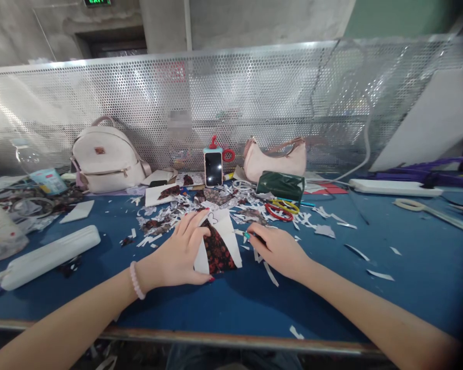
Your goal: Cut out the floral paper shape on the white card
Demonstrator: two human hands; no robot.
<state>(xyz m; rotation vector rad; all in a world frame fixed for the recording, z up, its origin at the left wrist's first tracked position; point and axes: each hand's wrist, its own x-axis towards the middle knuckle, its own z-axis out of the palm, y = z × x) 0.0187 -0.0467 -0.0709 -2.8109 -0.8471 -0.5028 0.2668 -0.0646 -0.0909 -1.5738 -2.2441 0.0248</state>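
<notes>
Floral piece [218, 252] (dark) between both grips [183, 252] [278, 249].

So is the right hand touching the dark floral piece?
Apart. The head view shows bare white paper between the dark floral piece and the fingertips of the right hand.

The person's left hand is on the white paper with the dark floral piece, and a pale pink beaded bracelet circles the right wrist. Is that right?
Not quite: the pale pink beaded bracelet circles the left wrist, as the head view shows. The left hand is indeed on the white paper with the dark floral piece.
</notes>
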